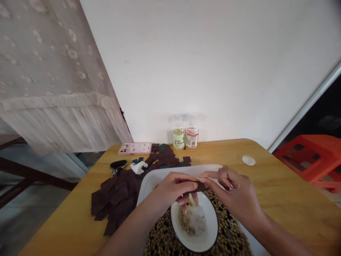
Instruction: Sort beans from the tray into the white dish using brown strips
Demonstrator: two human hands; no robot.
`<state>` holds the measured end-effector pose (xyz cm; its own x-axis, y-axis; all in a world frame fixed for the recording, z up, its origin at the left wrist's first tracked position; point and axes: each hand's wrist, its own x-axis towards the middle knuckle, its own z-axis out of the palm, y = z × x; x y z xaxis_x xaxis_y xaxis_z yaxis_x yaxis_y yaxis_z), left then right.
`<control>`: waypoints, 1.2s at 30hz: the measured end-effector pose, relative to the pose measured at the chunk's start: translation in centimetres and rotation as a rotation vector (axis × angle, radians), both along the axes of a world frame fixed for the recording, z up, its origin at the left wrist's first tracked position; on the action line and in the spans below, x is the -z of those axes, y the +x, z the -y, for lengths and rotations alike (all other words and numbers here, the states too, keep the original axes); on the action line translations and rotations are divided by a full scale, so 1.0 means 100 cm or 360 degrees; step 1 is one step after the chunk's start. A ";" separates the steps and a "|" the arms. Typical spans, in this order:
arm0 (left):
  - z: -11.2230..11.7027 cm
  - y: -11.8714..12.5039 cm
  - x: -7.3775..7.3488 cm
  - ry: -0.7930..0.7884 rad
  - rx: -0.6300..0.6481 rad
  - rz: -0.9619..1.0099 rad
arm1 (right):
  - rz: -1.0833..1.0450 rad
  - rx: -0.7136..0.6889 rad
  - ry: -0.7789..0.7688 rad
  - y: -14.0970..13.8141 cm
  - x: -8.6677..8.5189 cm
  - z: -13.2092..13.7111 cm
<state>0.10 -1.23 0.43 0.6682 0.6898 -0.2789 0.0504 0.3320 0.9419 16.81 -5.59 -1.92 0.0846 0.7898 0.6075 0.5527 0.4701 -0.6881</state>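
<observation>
L hand (pixel 173 188) & R hand (pixel 233 188) both clenched, fingertips pinching dark brown strip (pixel 201 187) at 12 o'clock from white bowl (pixel 213 222). Bowl holds some soybeans (pixel 183 218); more soybeans (pixel 162 240) heaped around it on white tray (pixel 207 167). Loose brown squares (pixel 117 195) at 10 o'clock.

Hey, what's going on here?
A person is working at a wooden table with bare hands. Their left hand and right hand together hold a small dark brown piece above a white bowl with some beans in it. The bowl sits among tan beans in a white tray. More dark brown pieces lie in a pile to the left, and two plastic bottles stand further back.
</observation>
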 end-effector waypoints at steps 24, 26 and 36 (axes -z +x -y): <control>-0.002 -0.001 0.004 0.0034 -0.0146 0.0122 | 0.0022 -0.0077 0.0079 -0.002 -0.002 0.003; -0.002 -0.002 0.005 0.0021 -0.0107 0.0099 | 0.0010 -0.0060 0.0097 -0.002 -0.003 0.003; -0.002 -0.001 0.004 0.0029 -0.0108 0.0104 | 0.0003 -0.0032 0.0141 -0.002 -0.003 0.003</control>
